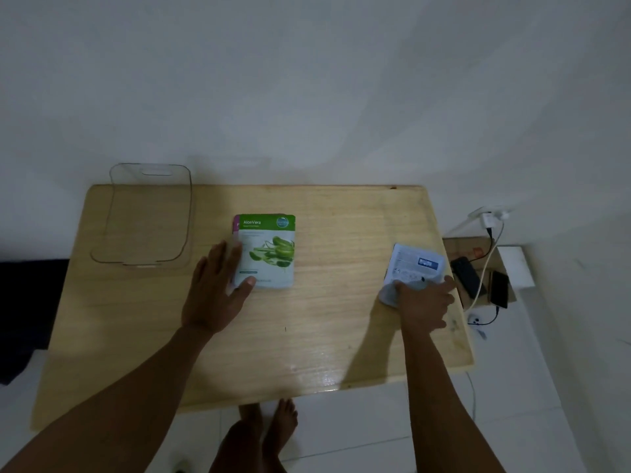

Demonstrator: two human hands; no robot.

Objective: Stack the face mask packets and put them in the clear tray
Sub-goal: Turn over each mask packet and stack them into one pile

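A green and white aloe vera face mask packet [268, 250] lies on top of a small stack near the table's middle; a pink edge of a lower packet peeks out at its top left. My left hand [218, 288] rests flat against the stack's left side, thumb touching its lower edge, fingers apart. At the right, a pale blue packet [415, 264] lies back side up, its near end pinched and lifted by my right hand [423, 305]. The clear tray [186, 213] stands empty at the table's far left corner.
The light wooden table [324, 329] stands against a white wall. Right of the table, on the floor, are a cardboard piece, two phones [466, 276] with charging cables and a wall socket [488, 216]. My bare feet [269, 425] show below the near edge.
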